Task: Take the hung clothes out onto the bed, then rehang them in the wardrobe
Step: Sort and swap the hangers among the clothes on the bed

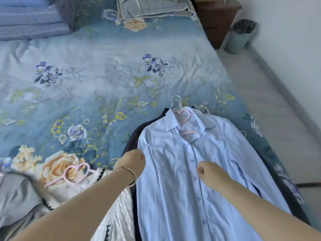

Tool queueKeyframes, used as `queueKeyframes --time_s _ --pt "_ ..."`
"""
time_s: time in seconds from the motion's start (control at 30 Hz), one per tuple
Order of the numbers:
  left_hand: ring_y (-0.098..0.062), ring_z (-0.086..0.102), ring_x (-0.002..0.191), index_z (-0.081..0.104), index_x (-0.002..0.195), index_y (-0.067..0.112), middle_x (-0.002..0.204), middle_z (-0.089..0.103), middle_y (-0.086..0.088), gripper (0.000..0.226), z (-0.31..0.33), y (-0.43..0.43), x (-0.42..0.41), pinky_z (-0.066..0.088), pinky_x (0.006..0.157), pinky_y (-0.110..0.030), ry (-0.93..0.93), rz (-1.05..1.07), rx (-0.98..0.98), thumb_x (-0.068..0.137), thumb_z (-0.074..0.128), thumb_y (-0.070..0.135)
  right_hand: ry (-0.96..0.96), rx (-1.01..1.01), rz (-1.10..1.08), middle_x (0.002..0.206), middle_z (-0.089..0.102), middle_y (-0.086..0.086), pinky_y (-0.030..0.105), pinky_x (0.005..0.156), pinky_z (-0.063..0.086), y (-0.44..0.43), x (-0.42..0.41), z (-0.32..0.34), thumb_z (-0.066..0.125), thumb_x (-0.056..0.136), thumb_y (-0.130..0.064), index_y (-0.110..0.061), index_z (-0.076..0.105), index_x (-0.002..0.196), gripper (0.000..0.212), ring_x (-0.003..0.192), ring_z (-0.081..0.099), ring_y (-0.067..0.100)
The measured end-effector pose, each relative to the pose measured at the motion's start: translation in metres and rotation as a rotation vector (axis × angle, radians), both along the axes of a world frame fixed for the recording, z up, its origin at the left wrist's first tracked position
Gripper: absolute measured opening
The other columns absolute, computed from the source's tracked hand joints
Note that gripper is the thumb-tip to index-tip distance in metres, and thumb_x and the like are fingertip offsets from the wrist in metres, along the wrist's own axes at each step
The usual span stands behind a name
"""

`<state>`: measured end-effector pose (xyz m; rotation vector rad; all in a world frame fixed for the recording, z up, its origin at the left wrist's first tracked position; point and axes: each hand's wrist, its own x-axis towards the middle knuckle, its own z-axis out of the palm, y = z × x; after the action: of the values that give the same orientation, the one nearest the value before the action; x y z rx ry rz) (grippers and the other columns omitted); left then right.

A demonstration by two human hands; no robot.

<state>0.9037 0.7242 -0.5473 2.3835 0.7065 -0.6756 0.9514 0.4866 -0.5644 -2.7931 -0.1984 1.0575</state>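
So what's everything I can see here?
Long-sleeved button-up shirt: one, light blue, on bed, right.
Dark garment: one, blackish, under shirt.
Heart-shaped plastic hangers: two, pink, in shirt collar and at pleated garment's top.
Black-trimmed pleated garment: one, white, left of shirt.
Plain garment: one, grey, far left.
Floral bedsheet: one, blue, covering bed.
Folded quilt: one, grey, bed head.
Wooden nightstand: one, brown, beside bed.
Lined bin: one, grey-green, floor by wall.
Left hand, right hand: over shirt, curled.

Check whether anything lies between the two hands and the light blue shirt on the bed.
Nothing visible does. The light blue shirt lies on top, over a dark garment; the left hand is at its edge and the right hand at its buttons.
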Motion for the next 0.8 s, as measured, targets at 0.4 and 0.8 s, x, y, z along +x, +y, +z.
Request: queueKeyframes --time_s 0.4,0.8 --pt "-0.019 0.047 0.067 0.061 0.103 0.02 0.067 0.045 0.01 0.025 -0.064 -0.017 0.063 0.034 0.062 -0.023 -0.056 -0.027 0.158 0.092 0.038 0.013 -0.387 0.07 -0.044 0.13 0.04 0.014 0.035 0.099 0.033 0.007 0.156 -0.101 0.057 0.089 -0.022 -0.017 0.054 0.125 0.037 0.127 0.034 0.032" --pt "-0.022 0.052 0.071 0.057 0.086 0.024 0.071 0.054 0.005 0.02 -0.071 0.002 0.048 0.042 0.066 -0.027 -0.006 0.106 0.081 0.092 0.041 0.013 -0.198 -0.069 0.103 0.094 0.055 0.012 0.029 0.071 0.041 0.012 0.182 -0.109 0.062 0.084 -0.027 -0.011 0.065 0.078 0.018 0.095 0.053 0.033"
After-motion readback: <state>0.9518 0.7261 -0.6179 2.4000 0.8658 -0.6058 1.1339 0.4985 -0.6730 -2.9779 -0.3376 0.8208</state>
